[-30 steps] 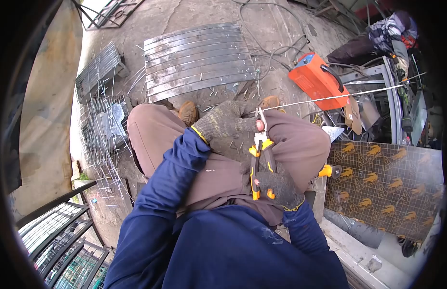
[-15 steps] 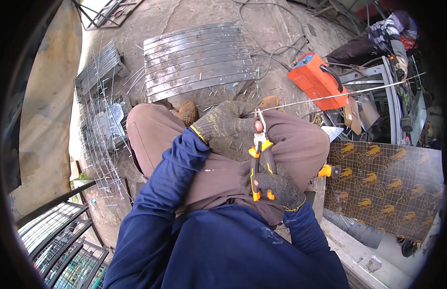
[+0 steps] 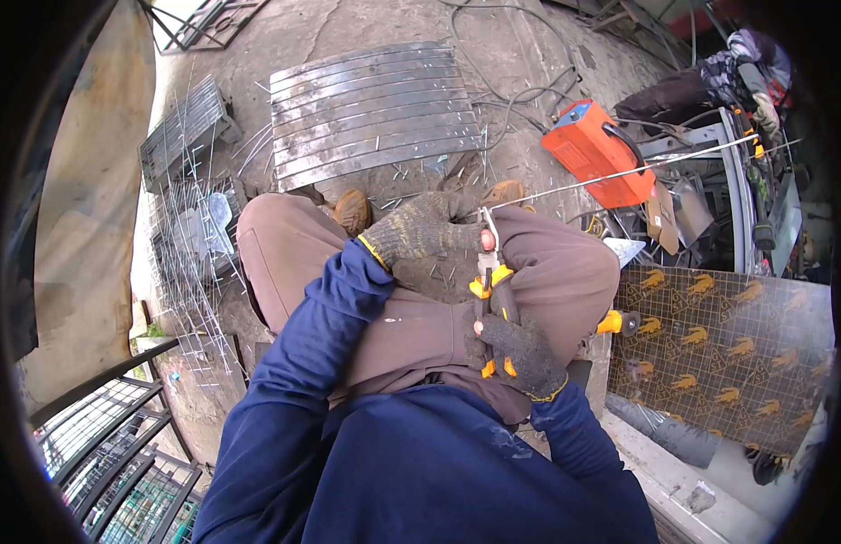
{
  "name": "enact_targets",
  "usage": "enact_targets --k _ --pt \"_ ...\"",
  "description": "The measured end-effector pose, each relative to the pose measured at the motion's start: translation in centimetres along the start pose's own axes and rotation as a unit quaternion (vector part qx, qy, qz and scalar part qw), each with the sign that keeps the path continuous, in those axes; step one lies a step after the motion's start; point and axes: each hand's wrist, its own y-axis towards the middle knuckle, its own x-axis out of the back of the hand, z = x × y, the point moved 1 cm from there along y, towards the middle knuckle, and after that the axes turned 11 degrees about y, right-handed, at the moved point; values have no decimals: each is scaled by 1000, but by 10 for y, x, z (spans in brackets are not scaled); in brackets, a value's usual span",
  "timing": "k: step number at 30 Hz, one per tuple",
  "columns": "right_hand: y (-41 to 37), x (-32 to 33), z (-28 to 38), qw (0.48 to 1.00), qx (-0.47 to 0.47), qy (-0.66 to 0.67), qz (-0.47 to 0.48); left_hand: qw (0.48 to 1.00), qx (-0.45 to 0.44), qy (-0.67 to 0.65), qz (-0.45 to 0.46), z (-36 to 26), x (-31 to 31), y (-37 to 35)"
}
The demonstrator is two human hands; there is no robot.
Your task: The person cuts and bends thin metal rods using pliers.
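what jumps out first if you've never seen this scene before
Dead centre, over the person's knees, the gloved right hand grips yellow-handled pliers, whose tip meets a long thin wire pinched by the gloved left hand. The wire runs up to the right across a bright orange machine on the concrete ground. A panel of curved metal strips lies beyond the knees.

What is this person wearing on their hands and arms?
The left hand and right hand wear grey speckled knit gloves with yellow-edged cuffs, each worn through at a fingertip. Long dark blue sleeves cover both arms to the wrists.
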Motion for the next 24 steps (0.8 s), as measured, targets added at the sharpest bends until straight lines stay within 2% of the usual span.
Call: enact_targets --k 2,5,8,14,15,16,17,19,20,22,23,24 --pt "3 3 -4 1000 -7 24 -4 1000 2 -7 9 2 1 1" --pt "4 5 -9 999 -4 -31 -11 998 34 28 39 8 1 2" --pt "5 1 -9 997 42 -53 -19 996 27 74 33 7 0 1" --pt "22 28 -33 984 53 -161 -59 973 6 230 30 -13 3 -1" --pt "26 28 -40 919 184 -338 -78 964 32 261 31 -8 3 0" --pt "28 28 -43 805 306 -500 -94 954 56 293 30 -4 5 1" --pt "29 29 -49 806 305 -498 -97 954 56 293 34 1 5 1" --pt "30 18 -44 908 193 -342 -147 960 51 272 35 1 6 1" --pt "29 18 -42 908 194 -341 -148 960 51 273 36 1 4 0" --pt "26 21 -38 968 140 -181 -99 990 -3 138 24 -14 -1 -3" --pt "21 25 -36 968 141 -180 -101 990 -4 137 26 -10 -2 -2" --pt "14 26 -30 969 106 -217 -45 986 -17 168 7 -6 -2 1"
